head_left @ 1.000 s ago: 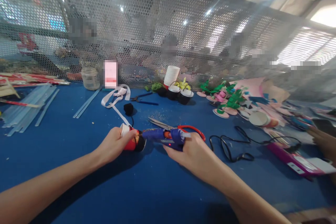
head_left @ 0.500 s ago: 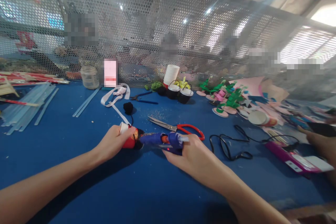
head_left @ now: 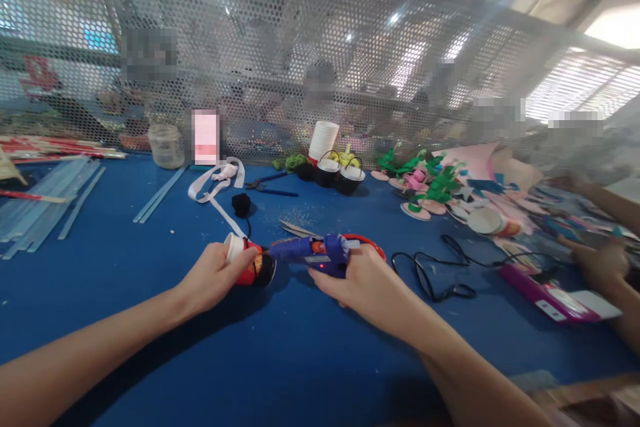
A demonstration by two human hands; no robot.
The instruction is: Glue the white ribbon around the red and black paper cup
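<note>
My left hand point(head_left: 213, 273) is closed round a small red cup with a white rim and black bottom point(head_left: 250, 267), held on its side just above the blue table point(head_left: 125, 267). My right hand point(head_left: 365, 280) grips a blue glue gun point(head_left: 315, 252) whose nozzle points left at the cup's black end. Red-handled scissors point(head_left: 367, 243) lie right behind the gun, partly hidden by it.
A black pom-pom point(head_left: 242, 203), a white ribbon point(head_left: 215, 187), clear glue sticks point(head_left: 45, 203), a stack of white cups point(head_left: 323, 140) and small black pots point(head_left: 340, 177) lie farther back. A black cord point(head_left: 435, 273), a pink glue gun point(head_left: 550, 290) and foam pieces point(head_left: 440, 190) are at the right, where another person's hands point(head_left: 600, 260) work. A perforated metal screen point(head_left: 320, 67) closes the back.
The glue gun's nozzle has lifted slightly and stays at the cup's black end. The cup is held in much the same place. The other person's hands at the right have moved into view.
</note>
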